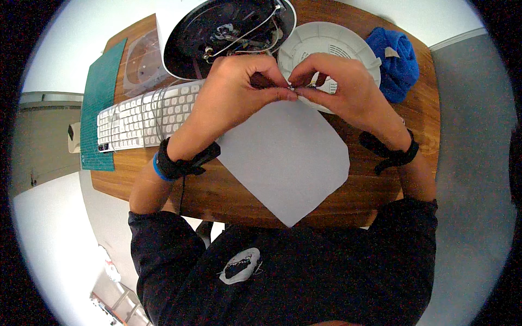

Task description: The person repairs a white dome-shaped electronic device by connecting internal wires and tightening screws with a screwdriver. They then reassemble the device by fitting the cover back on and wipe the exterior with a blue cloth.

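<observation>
- Left hand point(234, 81) and right hand point(354, 82) both pinch a tiny part point(291, 87) above the far edge of the white sheet point(288, 157).
- Working low over the sheet should limit losses.
- Beyond it: round cover point(299, 43), open housing point(187, 46).

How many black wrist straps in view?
2. One wide black wrist strap is on the left hand's wrist, beside a thin blue band, not counted; another black wrist strap is on the right hand's wrist. Neither is fully hidden.

Bright, grainy fisheye view, edges bowed, corners black, white glare toward the lower left.
</observation>
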Action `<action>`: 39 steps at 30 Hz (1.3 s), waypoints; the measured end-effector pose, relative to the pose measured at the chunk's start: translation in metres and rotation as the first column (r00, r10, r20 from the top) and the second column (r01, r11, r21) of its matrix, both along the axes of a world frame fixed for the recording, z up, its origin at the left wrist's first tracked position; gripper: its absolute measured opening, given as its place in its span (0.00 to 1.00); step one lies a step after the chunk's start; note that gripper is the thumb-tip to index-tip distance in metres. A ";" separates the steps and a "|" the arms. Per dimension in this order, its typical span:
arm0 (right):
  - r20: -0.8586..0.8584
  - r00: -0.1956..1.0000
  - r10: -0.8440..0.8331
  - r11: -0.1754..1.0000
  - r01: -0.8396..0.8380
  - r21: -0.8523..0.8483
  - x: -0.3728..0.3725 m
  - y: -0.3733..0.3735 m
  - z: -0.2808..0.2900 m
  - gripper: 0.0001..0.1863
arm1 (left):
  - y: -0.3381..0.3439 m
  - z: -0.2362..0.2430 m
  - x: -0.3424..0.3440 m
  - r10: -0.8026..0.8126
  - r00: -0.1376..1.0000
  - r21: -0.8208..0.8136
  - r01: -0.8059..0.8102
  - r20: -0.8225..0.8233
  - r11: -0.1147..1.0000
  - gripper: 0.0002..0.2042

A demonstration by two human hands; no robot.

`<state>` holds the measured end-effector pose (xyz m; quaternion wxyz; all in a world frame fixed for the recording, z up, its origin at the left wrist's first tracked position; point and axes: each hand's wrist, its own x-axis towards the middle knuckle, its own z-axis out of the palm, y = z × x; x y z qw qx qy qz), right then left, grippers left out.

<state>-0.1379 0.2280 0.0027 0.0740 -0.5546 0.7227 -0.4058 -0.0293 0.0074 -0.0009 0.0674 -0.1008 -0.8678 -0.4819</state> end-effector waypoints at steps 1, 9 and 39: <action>0.002 1.000 -0.011 1.000 0.011 0.002 -0.001 0.000 0.000 0.10 | 0.000 0.001 0.001 0.009 1.000 -0.020 -0.009 0.006 1.000 0.08; -0.038 0.997 -0.073 0.997 0.072 -0.028 -0.008 0.001 0.001 0.11 | -0.007 0.006 -0.002 0.063 0.994 0.008 -0.062 -0.093 0.998 0.05; 0.016 0.998 -0.058 0.998 0.058 0.013 -0.012 -0.005 -0.005 0.09 | -0.008 -0.006 -0.006 0.005 1.000 0.047 -0.004 -0.016 0.999 0.05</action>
